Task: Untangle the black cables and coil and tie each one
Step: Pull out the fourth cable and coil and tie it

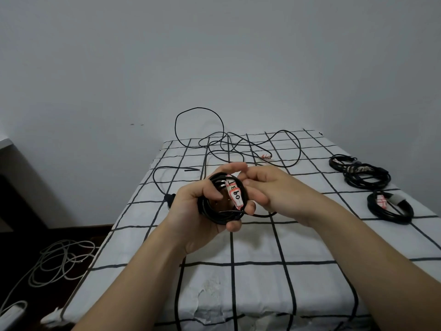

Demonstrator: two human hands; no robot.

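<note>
Three finished coils (pixel 366 179) at 3 o'clock. Left hand (pixel 198 211) grips fourth coil (pixel 211 212); right hand (pixel 274 187) pinches its label (pixel 236 194). Loose tangle (pixel 226 144) remains, 12 o'clock.

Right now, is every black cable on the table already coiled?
No, a loose tangle of black cable sprawls uncoiled over the far end of the checked table.

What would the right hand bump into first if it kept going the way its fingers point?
Probably the coiled black cable, with its white label, gripped in the left hand. The right hand points left at it and looks very close, maybe touching.
</note>
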